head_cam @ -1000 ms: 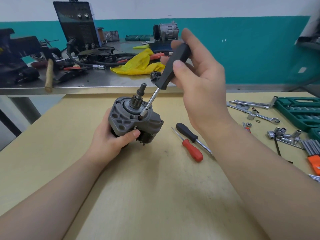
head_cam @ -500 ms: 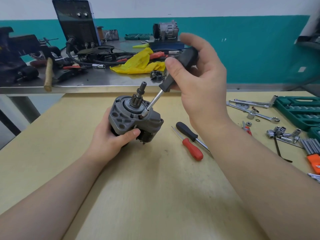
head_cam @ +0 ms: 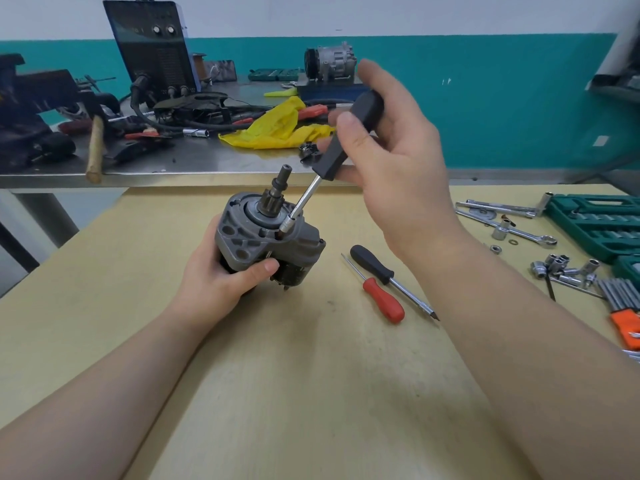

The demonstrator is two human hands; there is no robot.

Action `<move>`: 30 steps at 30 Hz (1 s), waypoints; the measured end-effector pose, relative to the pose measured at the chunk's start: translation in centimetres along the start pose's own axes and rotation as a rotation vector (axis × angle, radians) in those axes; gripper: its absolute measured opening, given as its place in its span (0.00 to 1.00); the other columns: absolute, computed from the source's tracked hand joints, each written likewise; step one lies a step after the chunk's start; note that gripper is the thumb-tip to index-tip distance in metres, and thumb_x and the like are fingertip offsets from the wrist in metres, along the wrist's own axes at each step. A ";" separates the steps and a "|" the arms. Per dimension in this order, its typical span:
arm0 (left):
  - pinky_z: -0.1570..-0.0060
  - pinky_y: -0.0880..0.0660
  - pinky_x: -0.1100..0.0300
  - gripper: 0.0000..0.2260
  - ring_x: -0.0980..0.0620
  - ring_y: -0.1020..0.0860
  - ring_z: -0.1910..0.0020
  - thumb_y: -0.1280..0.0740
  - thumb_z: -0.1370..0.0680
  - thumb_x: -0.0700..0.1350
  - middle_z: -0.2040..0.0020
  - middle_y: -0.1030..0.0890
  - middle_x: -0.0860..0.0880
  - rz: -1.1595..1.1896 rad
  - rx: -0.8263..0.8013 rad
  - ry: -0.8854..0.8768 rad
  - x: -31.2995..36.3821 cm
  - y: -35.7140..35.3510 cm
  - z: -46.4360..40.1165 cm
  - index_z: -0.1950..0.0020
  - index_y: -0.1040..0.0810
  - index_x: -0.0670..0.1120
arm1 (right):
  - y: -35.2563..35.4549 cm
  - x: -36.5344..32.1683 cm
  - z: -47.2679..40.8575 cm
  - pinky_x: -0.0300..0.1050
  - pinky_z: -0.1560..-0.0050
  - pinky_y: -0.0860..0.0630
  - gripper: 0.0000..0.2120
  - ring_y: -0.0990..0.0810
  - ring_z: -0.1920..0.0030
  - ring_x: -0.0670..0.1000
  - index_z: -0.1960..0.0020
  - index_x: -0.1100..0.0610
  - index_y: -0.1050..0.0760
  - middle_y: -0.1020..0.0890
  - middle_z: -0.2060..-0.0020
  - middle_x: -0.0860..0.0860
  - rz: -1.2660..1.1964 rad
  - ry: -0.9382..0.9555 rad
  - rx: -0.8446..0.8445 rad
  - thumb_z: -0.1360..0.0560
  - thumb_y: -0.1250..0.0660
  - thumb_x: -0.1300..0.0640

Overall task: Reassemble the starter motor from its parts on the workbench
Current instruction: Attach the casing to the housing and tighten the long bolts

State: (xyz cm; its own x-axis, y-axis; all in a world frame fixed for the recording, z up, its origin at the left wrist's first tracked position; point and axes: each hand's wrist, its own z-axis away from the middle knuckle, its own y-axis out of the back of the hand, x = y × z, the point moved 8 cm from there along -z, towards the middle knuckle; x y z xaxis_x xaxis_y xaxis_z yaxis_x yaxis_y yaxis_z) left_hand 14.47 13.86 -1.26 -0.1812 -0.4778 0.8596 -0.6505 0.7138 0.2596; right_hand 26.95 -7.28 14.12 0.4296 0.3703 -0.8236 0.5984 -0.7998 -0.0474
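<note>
The right hand (head_cam: 398, 161) now grips the black-handled nut driver (head_cam: 341, 147) differently from a second ago: its thumb sits further up the handle and the fingers have rolled round it, turning the tool on the grey metal starter motor (head_cam: 266, 237).

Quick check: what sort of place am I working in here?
Most likely a car repair or training workshop: a socket set and loose wrenches on the wooden bench, and a welding machine on the steel table behind.
</note>
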 end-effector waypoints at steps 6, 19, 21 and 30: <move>0.44 0.25 0.74 0.36 0.60 0.19 0.35 0.19 0.32 0.58 0.34 0.16 0.56 -0.003 0.010 0.000 -0.2 0.0 0.0 0.26 0.23 0.51 | 0.5 -0.4 -0.2 0.51 0.52 0.13 0.25 0.13 0.48 0.57 0.25 0.54 0.27 0.19 0.47 0.55 0.047 0.004 -0.022 0.20 0.29 0.67; 0.45 0.25 0.75 0.37 0.61 0.19 0.36 0.20 0.33 0.59 0.34 0.16 0.56 0.006 0.017 0.009 0.1 0.0 0.1 0.26 0.23 0.49 | 0.9 -0.2 -0.6 0.52 0.53 0.12 0.23 0.13 0.47 0.53 0.24 0.54 0.26 0.18 0.49 0.51 0.070 -0.019 -0.009 0.18 0.30 0.63; 0.44 0.25 0.74 0.37 0.59 0.19 0.35 0.20 0.33 0.59 0.34 0.16 0.55 0.000 0.010 0.008 0.1 -0.1 0.0 0.26 0.23 0.49 | 0.7 0.0 -0.7 0.52 0.47 0.13 0.25 0.15 0.42 0.51 0.20 0.54 0.31 0.18 0.41 0.52 0.035 -0.056 -0.045 0.16 0.34 0.64; 0.44 0.24 0.72 0.37 0.57 0.19 0.34 0.20 0.32 0.59 0.33 0.16 0.53 -0.011 0.000 0.008 0.1 -0.1 0.0 0.26 0.23 0.48 | 0.8 -0.3 -0.7 0.48 0.51 0.13 0.21 0.13 0.46 0.53 0.25 0.53 0.25 0.17 0.48 0.50 0.095 0.003 -0.018 0.18 0.29 0.60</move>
State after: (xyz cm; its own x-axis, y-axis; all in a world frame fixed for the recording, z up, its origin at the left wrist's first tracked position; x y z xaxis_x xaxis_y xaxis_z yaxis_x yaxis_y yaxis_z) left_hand 14.52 13.78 -1.16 -0.1680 -0.4813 0.8603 -0.6522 0.7087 0.2691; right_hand 27.75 -7.74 14.72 0.4872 0.2945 -0.8221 0.5667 -0.8229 0.0411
